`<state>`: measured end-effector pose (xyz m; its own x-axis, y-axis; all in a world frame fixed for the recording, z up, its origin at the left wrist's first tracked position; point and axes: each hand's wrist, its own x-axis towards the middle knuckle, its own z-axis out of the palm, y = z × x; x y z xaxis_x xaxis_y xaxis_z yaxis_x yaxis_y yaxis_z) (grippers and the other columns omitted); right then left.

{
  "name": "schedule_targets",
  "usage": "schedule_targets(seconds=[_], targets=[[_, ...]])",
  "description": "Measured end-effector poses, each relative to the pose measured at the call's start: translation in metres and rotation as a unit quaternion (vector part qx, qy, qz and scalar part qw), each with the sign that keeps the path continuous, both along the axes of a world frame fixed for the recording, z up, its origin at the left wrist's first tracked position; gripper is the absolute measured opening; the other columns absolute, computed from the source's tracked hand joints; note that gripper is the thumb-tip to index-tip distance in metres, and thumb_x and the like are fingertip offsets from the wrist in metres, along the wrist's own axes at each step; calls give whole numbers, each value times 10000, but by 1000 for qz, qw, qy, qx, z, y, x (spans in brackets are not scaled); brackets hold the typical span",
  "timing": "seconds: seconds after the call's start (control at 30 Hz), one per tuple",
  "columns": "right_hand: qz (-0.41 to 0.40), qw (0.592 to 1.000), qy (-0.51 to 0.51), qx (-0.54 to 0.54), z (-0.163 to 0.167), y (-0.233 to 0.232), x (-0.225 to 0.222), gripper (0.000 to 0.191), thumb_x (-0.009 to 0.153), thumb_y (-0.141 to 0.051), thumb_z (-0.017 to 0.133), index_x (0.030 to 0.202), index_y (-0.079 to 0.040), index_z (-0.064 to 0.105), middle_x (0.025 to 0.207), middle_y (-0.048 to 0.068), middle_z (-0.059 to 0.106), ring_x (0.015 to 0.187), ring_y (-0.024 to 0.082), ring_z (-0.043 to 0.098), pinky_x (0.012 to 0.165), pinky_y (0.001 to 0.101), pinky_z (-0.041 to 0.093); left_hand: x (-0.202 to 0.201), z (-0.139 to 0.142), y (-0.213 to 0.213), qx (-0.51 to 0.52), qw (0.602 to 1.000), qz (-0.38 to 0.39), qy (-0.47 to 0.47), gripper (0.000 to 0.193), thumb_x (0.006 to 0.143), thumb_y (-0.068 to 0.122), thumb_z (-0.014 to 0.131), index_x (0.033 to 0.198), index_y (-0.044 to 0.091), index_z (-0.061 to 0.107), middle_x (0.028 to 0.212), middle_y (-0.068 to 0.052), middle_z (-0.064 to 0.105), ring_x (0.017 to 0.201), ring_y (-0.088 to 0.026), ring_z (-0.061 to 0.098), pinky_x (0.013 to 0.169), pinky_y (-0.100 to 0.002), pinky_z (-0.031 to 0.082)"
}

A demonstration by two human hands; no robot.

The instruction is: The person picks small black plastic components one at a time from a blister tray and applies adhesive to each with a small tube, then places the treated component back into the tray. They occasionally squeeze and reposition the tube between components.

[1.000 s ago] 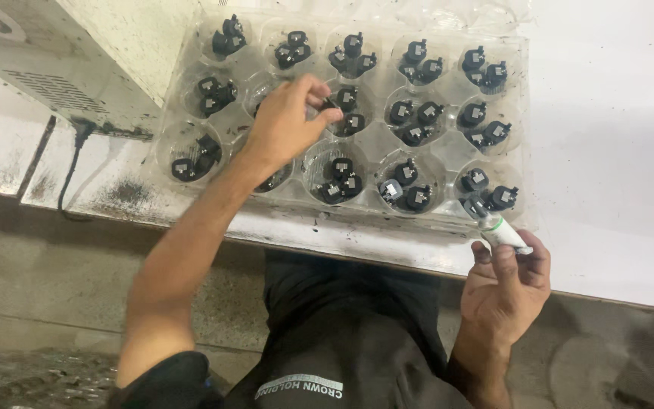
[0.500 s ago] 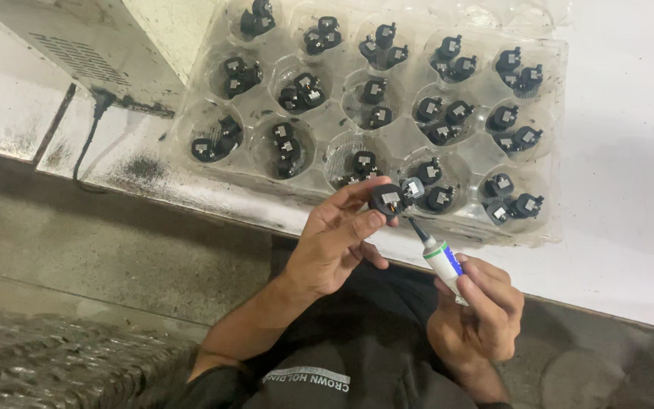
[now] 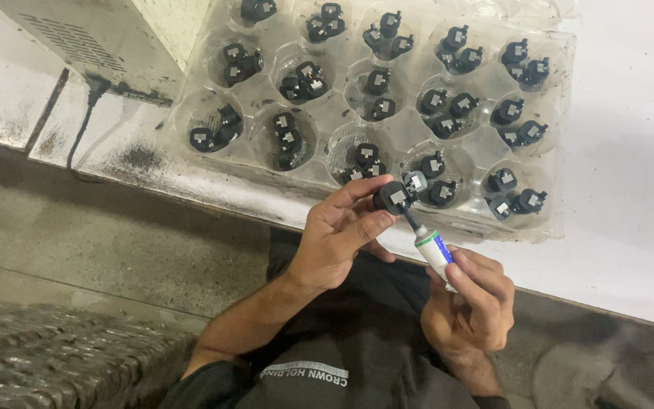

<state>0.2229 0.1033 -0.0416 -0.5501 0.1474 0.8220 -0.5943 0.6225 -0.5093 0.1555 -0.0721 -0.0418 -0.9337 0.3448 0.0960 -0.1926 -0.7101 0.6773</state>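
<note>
Black part, lifted from the tray, now meets the tube nozzle, both hands' grips closed.

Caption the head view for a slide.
Left hand holds a black part to the right hand's tube.

Clear glossy plastic tray w/ matt black plastic parts; white worktop smooth, grimy at edge; tube glossy.
</note>
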Motion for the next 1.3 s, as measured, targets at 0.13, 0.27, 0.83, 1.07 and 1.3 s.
schedule_targets(seconds=[0.13, 0.27, 0.83, 1.07, 1.3], targets=[[10, 1000, -4, -2, -2, 1, 2, 350, 852, 127, 800, 1123, -14, 630, 1111, 160, 641, 1038, 322, 724, 828, 344, 629, 2, -1, 0, 4, 1000, -1, -15, 485, 1020, -6, 675, 1484, 19, 537, 1234, -101, 681, 1117, -169, 679, 733, -324, 669], [6, 1000, -3, -9, -4, 3, 5, 334, 862, 134, 794, 1113, -15, 632, 1119, 158, 647, 1031, 315, 729, 823, 340, 632, 3, 1, 1, 7, 1000, -1, -23, 490, 1022, 7, 679, 1490, 16, 534, 1216, -103, 681, 1119, -172, 679, 721, -325, 668], [-34, 999, 23, 18, -8, 8, 7, 291, 911, 101, 768, 1119, -13, 600, 1137, 146, 600, 1025, 333, 710, 836, 365, 636, 14, -12, 17, 33, 994, -41, -94, 289, 1002, 132, 727, 1216, 46, 554, 1048, -83, 665, 942, -184, 706, 560, -311, 642], [-20, 999, 19, 25, -5, 10, 5, 320, 895, 133, 772, 1125, -14, 606, 1128, 158, 615, 1023, 318, 711, 820, 346, 633, 14, -12, 16, 24, 994, -38, -99, 279, 1001, 127, 728, 1203, 45, 554, 1048, -89, 680, 921, -180, 702, 549, -310, 639], [-10, 999, -15, 33, -6, 12, 9, 376, 862, 148, 793, 1145, -25, 615, 1135, 144, 617, 1050, 314, 704, 850, 351, 638, 12, -14, 15, 19, 993, -33, -112, 257, 978, 135, 740, 1151, 22, 588, 998, -85, 687, 864, -159, 697, 511, -290, 623]])
